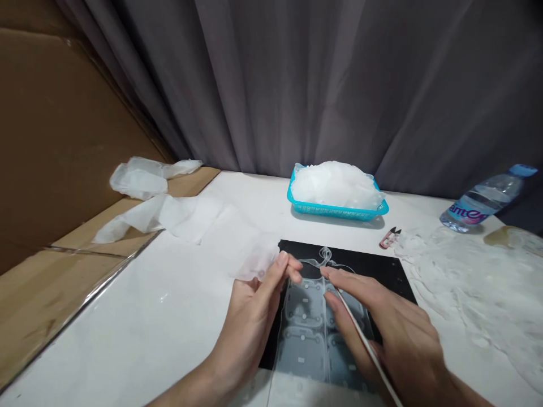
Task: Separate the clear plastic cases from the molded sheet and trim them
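Observation:
My left hand (254,308) is closed, its fingers curled together above the left edge of a black mat (396,277). A thin translucent film (258,257) shows just behind its fingers; whether they grip it is hidden. My right hand (394,322) holds a thin white stick (367,345) slanting back across the palm, with its tip near the fingertips. Under both hands lies a translucent moulded sheet (303,308) with rounded rectangular panels, small holes and raised details, partly covered by the right hand. Thin clear loops of trim (325,255) stand at its far edge.
A blue basket (339,213) heaped with white translucent pieces stands at the back. Small pink-handled nippers (389,238), a tilted-looking water bottle (483,200) and a pile of clear scraps (487,294) are right. Translucent sheets (142,178) lie on cardboard (97,265) at left.

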Demonstrator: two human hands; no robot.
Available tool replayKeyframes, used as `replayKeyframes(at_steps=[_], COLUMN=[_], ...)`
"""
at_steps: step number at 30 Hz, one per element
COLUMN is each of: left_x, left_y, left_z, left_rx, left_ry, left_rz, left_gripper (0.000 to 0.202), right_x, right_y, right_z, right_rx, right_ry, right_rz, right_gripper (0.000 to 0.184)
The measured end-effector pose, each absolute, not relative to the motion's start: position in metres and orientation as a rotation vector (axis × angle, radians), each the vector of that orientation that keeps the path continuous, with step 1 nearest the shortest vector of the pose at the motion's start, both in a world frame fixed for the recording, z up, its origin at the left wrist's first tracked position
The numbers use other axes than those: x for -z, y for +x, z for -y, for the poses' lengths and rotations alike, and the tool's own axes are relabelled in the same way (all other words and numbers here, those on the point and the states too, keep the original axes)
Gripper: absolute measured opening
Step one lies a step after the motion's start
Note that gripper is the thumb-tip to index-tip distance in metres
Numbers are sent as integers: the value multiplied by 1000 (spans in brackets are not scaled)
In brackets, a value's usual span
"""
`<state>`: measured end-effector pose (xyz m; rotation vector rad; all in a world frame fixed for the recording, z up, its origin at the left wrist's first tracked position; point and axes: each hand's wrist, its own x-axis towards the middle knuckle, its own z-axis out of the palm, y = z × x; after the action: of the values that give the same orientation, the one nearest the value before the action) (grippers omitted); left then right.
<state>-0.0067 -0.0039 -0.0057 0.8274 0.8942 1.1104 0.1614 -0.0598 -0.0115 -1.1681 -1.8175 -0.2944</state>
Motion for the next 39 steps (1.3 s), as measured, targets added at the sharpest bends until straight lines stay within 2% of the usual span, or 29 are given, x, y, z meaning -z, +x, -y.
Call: replayKeyframes(at_steps=[12,18,22,29,39], left_x=[4,5,6,8,10], left_y=[-12,-11,-10,-8,-8], left_z=[9,11,14,15,12], left_rx=[-999,-992,-972,-989,-1163], left_ry=[808,788,786,800,1087], left_rz=[-752,-770,-745,-742,-860], left_gripper=[11,10,8,8,7], right_x=[14,17,15,14,15], right_y=[158,149,148,149,154], right_z=[66,68,67,67,66], right_rx=[211,125,50,230,222], right_ry=[-1216,-1121,-1079,-1117,-1075], right_rz=[1725,1610,1674,1737,1818], right_gripper=[28,25,31,30,31])
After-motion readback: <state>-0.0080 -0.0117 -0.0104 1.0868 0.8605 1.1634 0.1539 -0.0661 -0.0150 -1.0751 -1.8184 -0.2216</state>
